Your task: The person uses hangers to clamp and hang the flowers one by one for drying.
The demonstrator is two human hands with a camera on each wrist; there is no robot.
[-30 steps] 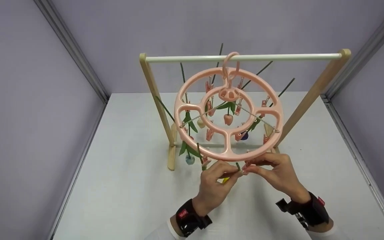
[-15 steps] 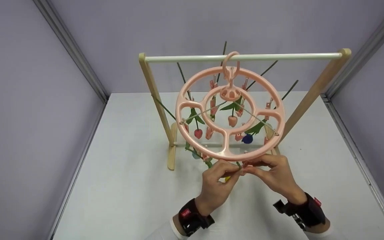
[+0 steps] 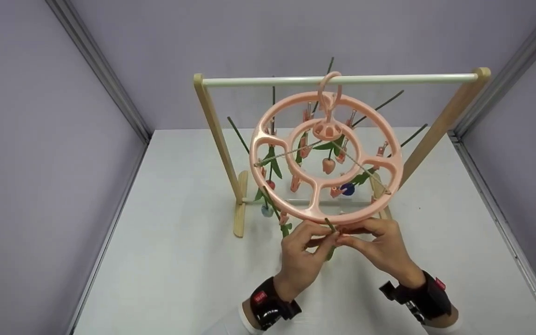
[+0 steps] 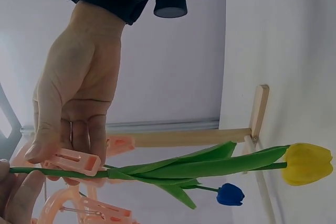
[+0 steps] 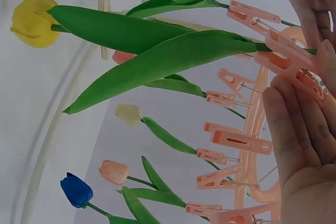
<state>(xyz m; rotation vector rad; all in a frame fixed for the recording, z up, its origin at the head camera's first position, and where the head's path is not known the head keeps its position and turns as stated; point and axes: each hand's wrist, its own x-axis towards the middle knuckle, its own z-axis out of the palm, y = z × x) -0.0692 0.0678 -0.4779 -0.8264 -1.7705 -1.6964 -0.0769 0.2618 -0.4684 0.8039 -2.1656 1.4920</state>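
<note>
In the head view my left hand (image 3: 303,260) pinches the stem of an artificial yellow tulip (image 4: 307,163) near its upper end. The flower points down, with its green leaves (image 5: 152,51) below the fingers. My right hand (image 3: 384,246) pinches a pink clothespin (image 5: 291,59) at the front of a round pink drying hanger (image 3: 314,216). In the right wrist view the stem lies at the clothespin's jaws. The left wrist view shows the clothespin right against the stem just beside my left fingertips (image 4: 21,198).
The hanger hooks on a white rod (image 3: 398,79) of a wooden stand (image 3: 217,130). Other clothespins hold tulips head down, including a blue one (image 5: 76,190), a peach one (image 5: 114,172) and a pale blue one (image 3: 267,211). Grey walls enclose the white table (image 3: 179,279).
The hanger has swung slightly to the right, its hanging tulips swaying. The held stem has come up against the clothespin, its top end now higher in the head view. Both hands stay nearly in place.
</note>
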